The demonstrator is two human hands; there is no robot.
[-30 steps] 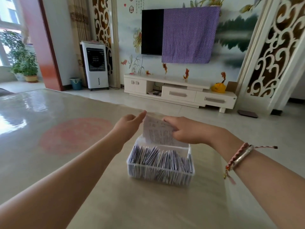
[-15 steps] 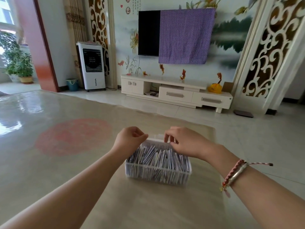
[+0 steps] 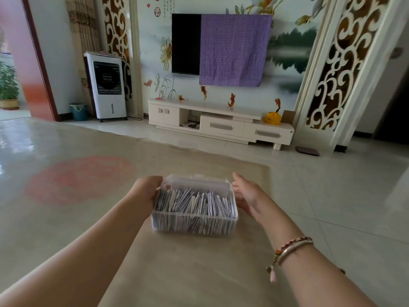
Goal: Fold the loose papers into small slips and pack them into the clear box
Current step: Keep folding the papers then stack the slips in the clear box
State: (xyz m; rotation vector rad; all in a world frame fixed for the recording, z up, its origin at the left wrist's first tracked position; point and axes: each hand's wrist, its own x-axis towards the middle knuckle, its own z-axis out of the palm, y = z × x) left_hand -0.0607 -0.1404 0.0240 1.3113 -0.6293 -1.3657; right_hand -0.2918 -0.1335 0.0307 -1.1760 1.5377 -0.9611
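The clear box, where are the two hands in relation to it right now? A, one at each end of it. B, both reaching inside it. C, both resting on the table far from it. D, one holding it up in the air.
A: the left hand is at the left end of the clear box and the right hand at its right end, with the box sitting on the table.

clear box (image 3: pixel 194 224): one. folded slips (image 3: pixel 194 202) inside it: dozens, too tightly packed to count. larger paper (image 3: pixel 200 186) at the box's far end: one. hands: two, left hand (image 3: pixel 147 192) and right hand (image 3: pixel 245 193). table (image 3: pixel 188 273): one.
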